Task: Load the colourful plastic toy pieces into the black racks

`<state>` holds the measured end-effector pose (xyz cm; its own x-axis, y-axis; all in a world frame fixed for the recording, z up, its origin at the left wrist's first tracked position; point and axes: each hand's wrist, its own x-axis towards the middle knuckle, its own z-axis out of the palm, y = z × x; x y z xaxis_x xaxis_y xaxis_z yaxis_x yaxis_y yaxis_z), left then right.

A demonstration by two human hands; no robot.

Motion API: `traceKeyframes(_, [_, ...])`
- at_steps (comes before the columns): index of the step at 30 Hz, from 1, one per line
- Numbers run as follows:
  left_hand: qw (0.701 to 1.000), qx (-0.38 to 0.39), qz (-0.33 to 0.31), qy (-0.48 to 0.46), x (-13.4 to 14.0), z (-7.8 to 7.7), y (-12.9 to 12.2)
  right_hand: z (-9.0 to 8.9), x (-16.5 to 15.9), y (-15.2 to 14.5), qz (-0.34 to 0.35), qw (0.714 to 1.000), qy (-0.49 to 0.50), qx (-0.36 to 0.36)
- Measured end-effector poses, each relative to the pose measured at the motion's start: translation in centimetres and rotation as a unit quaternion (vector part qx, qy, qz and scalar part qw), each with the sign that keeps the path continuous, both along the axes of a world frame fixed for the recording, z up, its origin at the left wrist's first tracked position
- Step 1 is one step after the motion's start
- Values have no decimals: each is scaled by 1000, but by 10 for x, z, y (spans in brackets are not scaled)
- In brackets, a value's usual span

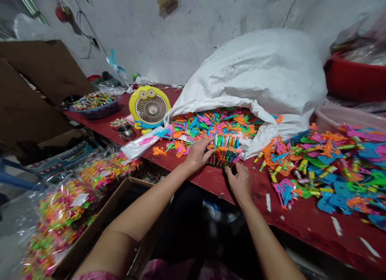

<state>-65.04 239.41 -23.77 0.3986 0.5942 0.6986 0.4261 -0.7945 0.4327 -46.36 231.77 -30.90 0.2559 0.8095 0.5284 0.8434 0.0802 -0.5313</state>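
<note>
A tight row of small colourful plastic toys (226, 145) stands upright in a dark holder (221, 163) near the table's front edge. My left hand (196, 156) is at the row's left end, thumb and forefinger apart beside the toys. At the front right corner of the holder, my right hand (240, 184) has its thumb close to or touching it, with the fingers partly hidden. Behind the row, loose bright plastic toys (211, 123) spill from the mouth of a big white sack (262, 71).
On the red table (256, 211), a heap of toys with shiny yellow tubes (325, 171) lies right. Left are a yellow fan (150, 107), a metal cup (126, 132), a plastic bag (140, 145) and a filled basin (95, 111). Below are bagged toys (66, 203) and a cardboard box (90, 231).
</note>
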Motion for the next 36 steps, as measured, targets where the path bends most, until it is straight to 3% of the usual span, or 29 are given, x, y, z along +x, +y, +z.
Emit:
traceKeyframes(3, [990,16,94,-101,-4,-14,-21,-2,1,1,5,1000,16,-1])
traceKeyframes(6, [949,-48,214,-227,-6,-38,-38,-2,1,1,9,1000,13,-3])
traceKeyframes(9, [957,-144,162,-191,-2,-63,-40,-1,0,0,13,1000,0,-8])
traceKeyframes(12, [963,-191,115,-152,3,-75,-31,0,-1,-1,3,1000,-29,-9])
traceKeyframes(25, [979,-182,79,-35,0,-70,-11,4,-5,-1,-15,995,-94,-12])
traceKeyframes(32, [976,-194,89,-34,2,-68,-15,4,-5,0,-13,997,-77,-19])
traceKeyframes(36, [975,-190,110,-29,12,-67,-30,1,1,4,-13,999,-47,-18])
